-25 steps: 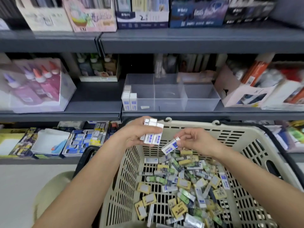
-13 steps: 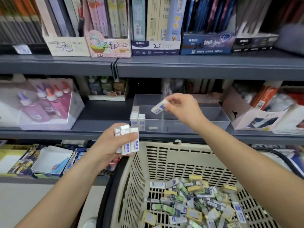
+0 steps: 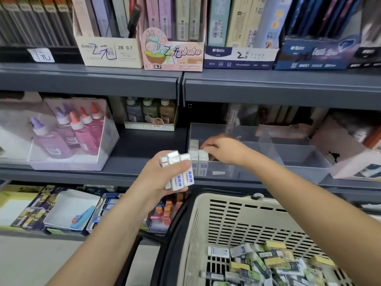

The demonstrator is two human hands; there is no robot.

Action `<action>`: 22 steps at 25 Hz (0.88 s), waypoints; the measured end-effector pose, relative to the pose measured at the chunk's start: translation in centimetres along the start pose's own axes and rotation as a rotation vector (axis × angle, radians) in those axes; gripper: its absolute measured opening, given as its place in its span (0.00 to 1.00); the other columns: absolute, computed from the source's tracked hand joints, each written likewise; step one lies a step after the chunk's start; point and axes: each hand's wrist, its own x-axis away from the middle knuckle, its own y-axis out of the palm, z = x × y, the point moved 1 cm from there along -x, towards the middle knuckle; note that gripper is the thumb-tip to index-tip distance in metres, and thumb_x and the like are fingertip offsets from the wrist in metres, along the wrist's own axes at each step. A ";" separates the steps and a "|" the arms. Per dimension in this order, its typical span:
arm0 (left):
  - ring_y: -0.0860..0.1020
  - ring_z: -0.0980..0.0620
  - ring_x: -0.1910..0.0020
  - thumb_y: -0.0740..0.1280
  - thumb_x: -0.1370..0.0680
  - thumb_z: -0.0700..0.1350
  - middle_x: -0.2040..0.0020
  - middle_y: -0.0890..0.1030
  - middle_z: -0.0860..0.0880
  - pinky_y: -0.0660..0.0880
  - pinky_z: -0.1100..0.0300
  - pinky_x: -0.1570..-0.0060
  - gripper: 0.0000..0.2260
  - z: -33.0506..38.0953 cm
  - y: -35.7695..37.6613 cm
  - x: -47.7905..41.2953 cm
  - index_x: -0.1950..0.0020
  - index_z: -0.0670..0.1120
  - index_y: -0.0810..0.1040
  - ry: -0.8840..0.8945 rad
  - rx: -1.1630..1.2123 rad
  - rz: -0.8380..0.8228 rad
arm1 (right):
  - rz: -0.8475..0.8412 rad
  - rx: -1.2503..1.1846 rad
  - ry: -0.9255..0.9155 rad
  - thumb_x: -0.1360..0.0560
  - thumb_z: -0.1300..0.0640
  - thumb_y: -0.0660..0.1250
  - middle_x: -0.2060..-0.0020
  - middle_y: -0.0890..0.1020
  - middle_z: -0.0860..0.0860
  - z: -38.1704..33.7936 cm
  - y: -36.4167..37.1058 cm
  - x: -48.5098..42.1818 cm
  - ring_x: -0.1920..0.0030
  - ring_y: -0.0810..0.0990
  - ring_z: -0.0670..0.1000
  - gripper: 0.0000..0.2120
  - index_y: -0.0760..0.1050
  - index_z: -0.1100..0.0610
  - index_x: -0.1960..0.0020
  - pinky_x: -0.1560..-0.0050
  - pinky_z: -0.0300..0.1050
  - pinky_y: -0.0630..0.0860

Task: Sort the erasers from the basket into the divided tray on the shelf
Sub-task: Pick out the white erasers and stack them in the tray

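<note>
Right hand has dropped into tray; left hand unchanged.

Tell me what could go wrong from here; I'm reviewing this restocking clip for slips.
1. The right hand reaches into the clear divided tray right beside the upright white erasers; a nudge could topple that row.
2. The left hand holds a bundle of white erasers in the air above the shelf edge; a loose one might slip and miss the basket.
</note>
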 end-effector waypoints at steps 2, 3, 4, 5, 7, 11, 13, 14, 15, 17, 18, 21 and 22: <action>0.83 0.53 0.65 0.75 0.32 0.43 0.64 0.84 0.49 0.78 0.58 0.69 0.16 -0.3 -0.3 -0.3 0.47 0.50 0.74 -0.022 -0.026 -0.029 | 0.128 0.010 -0.016 0.21 0.53 0.57 0.45 0.81 0.51 -0.6 -0.7 0.6 0.46 0.78 0.52 0.13 0.78 0.54 0.43 0.45 0.44 0.73; 0.83 0.52 0.65 0.75 0.34 0.45 0.64 0.84 0.49 0.78 0.58 0.68 0.18 -0.3 -0.5 -0.5 0.47 0.50 0.74 -0.025 -0.035 -0.050 | 0.178 -0.078 -0.030 0.21 0.51 0.58 0.49 0.83 0.50 -1.1 -0.9 1.0 0.50 0.80 0.50 0.13 0.79 0.54 0.46 0.47 0.44 0.74; 0.83 0.52 0.64 0.75 0.36 0.46 0.63 0.84 0.49 0.78 0.58 0.68 0.20 -0.2 -0.7 -0.7 0.47 0.50 0.74 -0.023 -0.040 -0.071 | 0.183 -0.200 -0.052 0.22 0.49 0.60 0.55 0.84 0.49 -1.8 -1.0 1.6 0.56 0.81 0.46 0.13 0.80 0.53 0.51 0.51 0.44 0.75; 0.83 0.52 0.64 0.76 0.38 0.48 0.63 0.84 0.49 0.78 0.58 0.68 0.22 -0.1 -0.8 -1.0 0.47 0.50 0.74 -0.016 -0.042 -0.092 | 0.146 -0.305 -0.084 0.23 0.49 0.61 0.61 0.84 0.49 -2.5 -1.0 2.1 0.62 0.80 0.43 0.12 0.81 0.53 0.54 0.56 0.43 0.76; 0.83 0.52 0.63 0.76 0.38 0.49 0.62 0.84 0.49 0.78 0.58 0.67 0.24 0.2 -0.9 -1.3 0.45 0.49 0.74 -0.005 -0.037 -0.133 | 0.041 -0.388 -0.133 0.24 0.53 0.64 0.65 0.84 0.48 -4.0 -0.4 3.0 0.67 0.80 0.40 0.07 0.80 0.52 0.56 0.60 0.40 0.78; 0.83 0.53 0.62 0.74 0.35 0.50 0.61 0.85 0.49 0.78 0.59 0.67 0.21 0.3 -0.1 -1.9 0.45 0.48 0.74 -0.063 0.050 -0.121 | 0.052 -0.475 -0.070 0.25 0.59 0.66 0.67 0.83 0.46 -3.8 -0.5 3.4 0.66 0.82 0.40 0.04 0.78 0.52 0.56 0.61 0.37 0.79; 0.83 0.53 0.64 0.72 0.29 0.47 0.64 0.85 0.48 0.78 0.59 0.69 0.14 0.5 0.0 -2.3 0.46 0.46 0.76 -0.132 0.153 -0.019 | 0.144 -0.612 0.003 0.25 0.62 0.67 0.71 0.82 0.46 -2.8 -1.7 3.1 0.70 0.81 0.40 0.05 0.76 0.54 0.58 0.66 0.34 0.78; 0.83 0.52 0.65 0.70 0.27 0.45 0.65 0.84 0.47 0.78 0.59 0.70 0.11 0.7 -0.1 -2.5 0.46 0.45 0.76 -0.158 0.206 0.027 | 0.235 -0.664 0.034 0.26 0.65 0.66 0.71 0.81 0.47 -2.1 -2.4 2.7 0.71 0.80 0.40 0.07 0.76 0.54 0.60 0.68 0.33 0.77; 0.82 0.51 0.65 0.68 0.25 0.43 0.66 0.84 0.47 0.78 0.60 0.71 0.09 0.9 -0.3 -2.5 0.46 0.44 0.76 -0.168 0.246 0.054 | 0.329 -0.665 0.065 0.26 0.66 0.66 0.70 0.81 0.49 -1.5 -3.0 2.1 0.71 0.80 0.40 0.09 0.75 0.54 0.61 0.67 0.33 0.77; 0.82 0.50 0.62 0.66 0.24 0.41 0.62 0.82 0.45 0.78 0.59 0.71 0.08 1.4 -0.4 -2.6 0.46 0.43 0.76 -0.165 0.288 0.072 | 0.433 -0.469 0.132 0.26 0.64 0.66 0.63 0.83 0.52 -0.6 -3.5 0.8 0.63 0.82 0.46 0.05 0.77 0.55 0.57 0.57 0.37 0.77; 0.81 0.49 0.61 0.66 0.24 0.40 0.59 0.81 0.44 0.78 0.59 0.72 0.07 1.5 -0.4 -2.5 0.46 0.43 0.76 -0.162 0.296 0.080 | 0.424 -0.356 0.152 0.26 0.62 0.66 0.60 0.83 0.52 -0.4 -3.3 0.3 0.59 0.81 0.49 0.04 0.77 0.55 0.54 0.53 0.36 0.76; 0.80 0.48 0.59 0.67 0.25 0.40 0.57 0.78 0.43 0.79 0.58 0.70 0.04 1.4 -0.1 -2.5 0.51 0.44 0.75 -0.147 0.270 0.095 | 0.265 -0.237 0.171 0.26 0.61 0.65 0.63 0.81 0.45 -0.2 -1.2 -0.6 0.58 0.80 0.48 0.06 0.76 0.51 0.55 0.61 0.31 0.72; 0.81 0.48 0.59 0.68 0.25 0.39 0.57 0.78 0.43 0.80 0.58 0.70 0.04 1.3 0.2 -2.4 0.52 0.44 0.75 -0.145 0.258 0.081 | 0.202 -0.213 0.166 0.25 0.60 0.64 0.62 0.80 0.45 -0.2 -0.4 -0.7 0.58 0.80 0.49 0.05 0.75 0.50 0.53 0.61 0.34 0.71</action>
